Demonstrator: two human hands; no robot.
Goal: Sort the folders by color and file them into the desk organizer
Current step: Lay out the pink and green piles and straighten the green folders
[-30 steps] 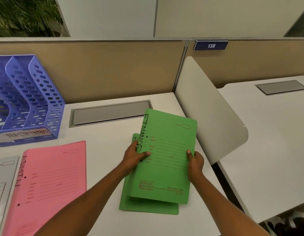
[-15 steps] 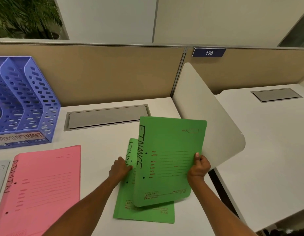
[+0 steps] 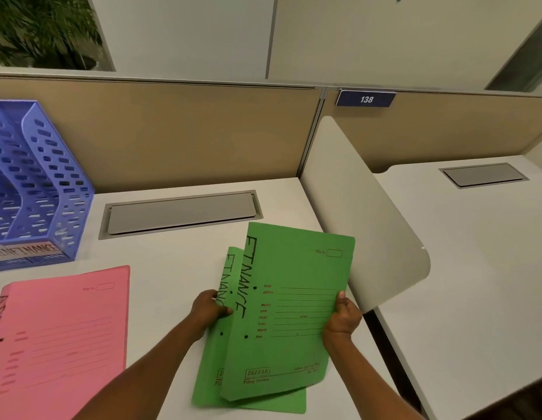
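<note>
Two green folders marked FINANCE lie in front of me. The upper green folder (image 3: 297, 286) is tilted up off the desk, and my right hand (image 3: 342, 321) grips its right edge with the thumb on top. My left hand (image 3: 209, 310) holds the left edge of the lower green folder (image 3: 213, 368), which lies flat underneath. A pink folder (image 3: 60, 334) marked ADMIN lies flat at the left. The blue desk organizer (image 3: 36, 189) stands at the far left with a label reading FINANCE on its front.
A grey cable hatch (image 3: 181, 212) is set into the white desk (image 3: 160, 262) behind the folders. A white rounded divider panel (image 3: 363, 222) rises just right of my right hand. Tan partition walls close the back. A second desk lies to the right.
The upper green folder has been lifted and tilted further by my right hand. My left hand has moved from that folder to the edge of the lower one.
</note>
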